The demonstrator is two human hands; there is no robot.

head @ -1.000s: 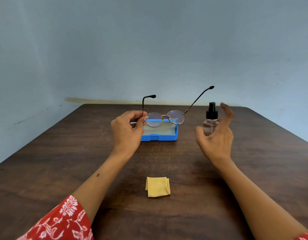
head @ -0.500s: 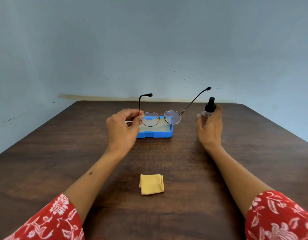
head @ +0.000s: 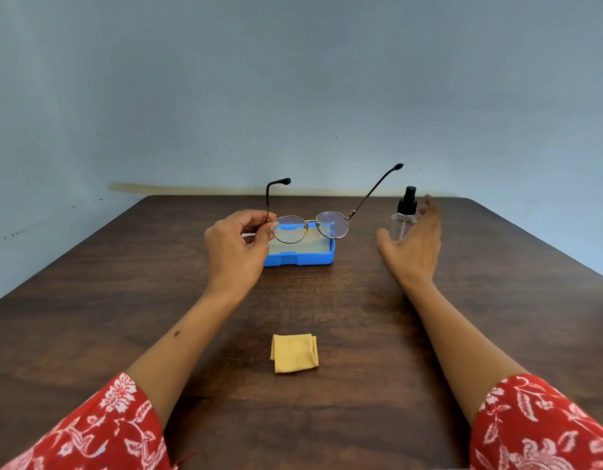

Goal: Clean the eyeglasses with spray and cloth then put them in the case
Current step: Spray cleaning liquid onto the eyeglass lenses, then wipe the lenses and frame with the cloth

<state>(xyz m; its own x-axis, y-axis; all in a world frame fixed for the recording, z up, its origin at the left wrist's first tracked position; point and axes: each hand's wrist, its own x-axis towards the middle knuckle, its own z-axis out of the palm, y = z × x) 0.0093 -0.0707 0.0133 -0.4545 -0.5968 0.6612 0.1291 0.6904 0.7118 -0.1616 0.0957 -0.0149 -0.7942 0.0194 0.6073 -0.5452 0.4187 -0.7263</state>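
Left hand held the eyeglasses above the case while the right hand stood open by the spray bottle

The left hand (head: 237, 247) pinched the eyeglasses (head: 310, 227) at the hinge end of one lens, temples unfolded and pointing away, lifted just over the open blue case (head: 300, 257) on the table (head: 90, 300); right of the case stood the clear spray bottle (head: 403, 217) with its black nozzle, upright, and the right hand (head: 413, 245) was beside it with fingers spread and straight, gripping nothing; nearer than the case lay the folded yellow cloth (head: 295, 357), untouched
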